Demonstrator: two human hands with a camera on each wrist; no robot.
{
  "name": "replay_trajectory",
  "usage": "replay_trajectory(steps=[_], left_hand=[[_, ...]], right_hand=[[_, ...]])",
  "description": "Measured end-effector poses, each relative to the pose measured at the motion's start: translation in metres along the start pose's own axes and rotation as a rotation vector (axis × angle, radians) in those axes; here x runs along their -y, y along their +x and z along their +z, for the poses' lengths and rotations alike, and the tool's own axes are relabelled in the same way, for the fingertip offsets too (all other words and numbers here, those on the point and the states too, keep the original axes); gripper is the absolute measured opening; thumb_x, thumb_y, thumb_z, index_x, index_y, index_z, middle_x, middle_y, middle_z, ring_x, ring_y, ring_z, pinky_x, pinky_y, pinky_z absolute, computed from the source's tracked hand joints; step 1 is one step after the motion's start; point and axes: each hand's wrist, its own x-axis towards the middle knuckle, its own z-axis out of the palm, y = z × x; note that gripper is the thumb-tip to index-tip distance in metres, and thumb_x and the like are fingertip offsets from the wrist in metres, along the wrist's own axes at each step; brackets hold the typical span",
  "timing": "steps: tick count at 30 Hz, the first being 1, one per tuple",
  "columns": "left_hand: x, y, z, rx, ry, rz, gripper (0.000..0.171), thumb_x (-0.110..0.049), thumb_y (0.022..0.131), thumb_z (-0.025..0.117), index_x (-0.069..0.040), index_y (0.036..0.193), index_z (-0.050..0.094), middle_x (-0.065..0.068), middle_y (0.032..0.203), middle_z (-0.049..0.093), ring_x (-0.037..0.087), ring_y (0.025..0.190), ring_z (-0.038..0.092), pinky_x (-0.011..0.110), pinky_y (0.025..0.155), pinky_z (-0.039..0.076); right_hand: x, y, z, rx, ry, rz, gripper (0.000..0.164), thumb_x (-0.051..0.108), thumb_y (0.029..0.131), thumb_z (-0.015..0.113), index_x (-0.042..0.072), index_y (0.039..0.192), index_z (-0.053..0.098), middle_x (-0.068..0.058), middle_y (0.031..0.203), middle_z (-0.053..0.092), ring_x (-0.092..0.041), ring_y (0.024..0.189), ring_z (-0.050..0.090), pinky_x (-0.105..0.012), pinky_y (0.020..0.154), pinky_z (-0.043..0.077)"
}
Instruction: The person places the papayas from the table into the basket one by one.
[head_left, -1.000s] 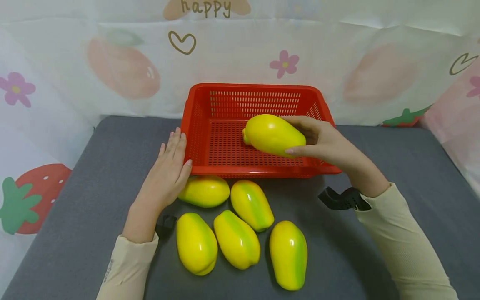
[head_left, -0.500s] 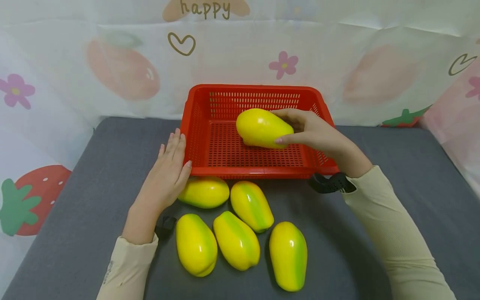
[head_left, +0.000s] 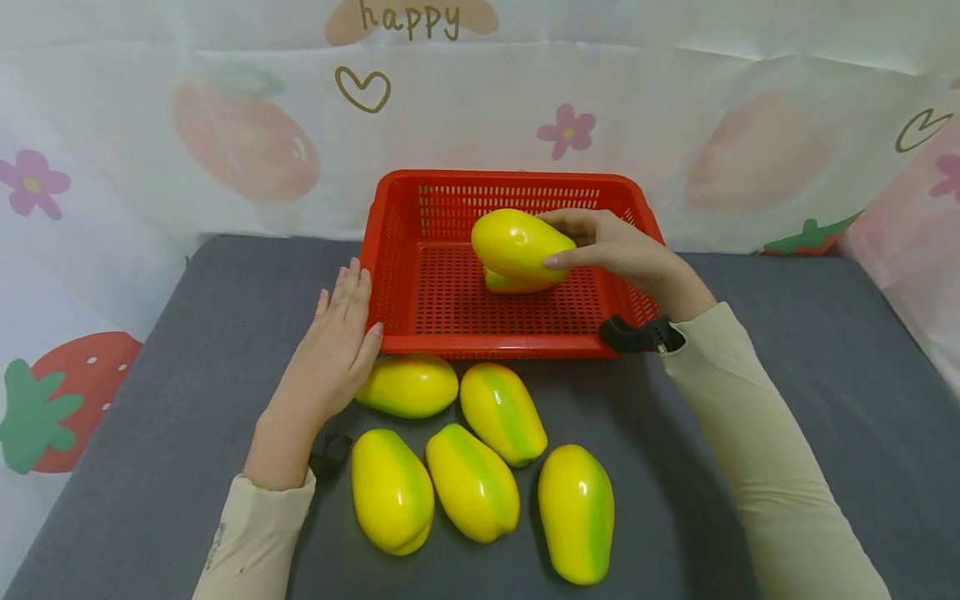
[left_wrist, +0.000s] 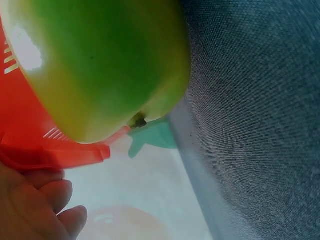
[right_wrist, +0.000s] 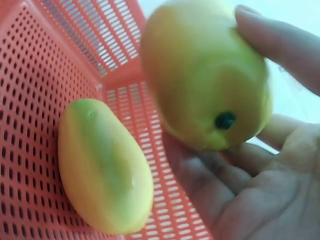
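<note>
Yellow held fruit (right_wrist: 202,75) shows stem (right_wrist: 225,120) only in right wrist view.

Screened-off nook: fruit-printed sheet (head_left: 465,108) around grey tabletop (head_left: 225,350).

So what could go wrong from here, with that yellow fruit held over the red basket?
The held fruit could slip: its skin looks smooth and shiny, and only the right grip holds it. Set down here, it might roll off the lower fruit in the basket, which it partly covers in the head view. And if the left grip came off the basket's side, a bump might shift the basket.
</note>
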Motion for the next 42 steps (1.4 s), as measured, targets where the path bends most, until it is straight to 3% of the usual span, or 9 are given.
replay_trajectory(steps=[4,12,18,31,42], left_hand=[[0.0,0.0,-0.001,0.002,0.002,0.002,0.062,-0.023,0.101,0.035,0.005,0.149,0.007,0.018,0.157,0.0,0.028,0.144,-0.001,0.047,0.114,0.003],[0.001,0.0,-0.001,-0.01,0.006,0.006,0.062,-0.023,0.101,0.035,0.005,0.149,0.008,0.018,0.156,0.002,0.029,0.144,0.001,0.047,0.114,0.004],[0.0,-0.001,-0.001,-0.009,0.011,-0.001,0.062,-0.023,0.1,0.035,0.005,0.149,0.008,0.018,0.157,0.002,0.029,0.144,0.001,0.047,0.114,0.004],[0.001,-0.002,-0.001,-0.009,0.009,-0.004,0.062,-0.024,0.101,0.034,0.005,0.149,0.007,0.019,0.156,0.002,0.028,0.144,0.0,0.046,0.115,0.003],[0.001,0.0,0.001,-0.006,0.006,0.004,0.063,-0.024,0.1,0.036,0.005,0.149,0.007,0.018,0.157,0.001,0.029,0.144,0.0,0.047,0.114,0.004]], right_hand=[[-0.005,0.006,-0.003,0.034,-0.004,0.015,0.058,0.014,0.087,0.065,0.007,0.14,0.044,-0.007,0.133,0.05,-0.021,0.112,0.049,-0.036,0.094,0.044],[-0.012,0.009,-0.004,0.195,-0.044,0.067,0.058,0.014,0.088,0.066,0.004,0.141,0.043,-0.011,0.136,0.049,-0.025,0.113,0.05,-0.041,0.097,0.042],[-0.014,0.01,-0.004,0.209,-0.119,0.144,0.06,0.018,0.087,0.067,0.002,0.139,0.043,-0.012,0.137,0.047,-0.026,0.114,0.049,-0.04,0.098,0.042],[-0.011,0.012,-0.001,0.238,-0.24,0.215,0.069,0.024,0.085,0.07,0.002,0.142,0.039,-0.013,0.143,0.041,-0.027,0.125,0.041,-0.044,0.105,0.035],[-0.006,0.018,0.004,0.333,-0.344,0.201,0.065,0.022,0.085,0.07,0.0,0.139,0.043,-0.015,0.136,0.048,-0.029,0.118,0.046,-0.045,0.101,0.037]])
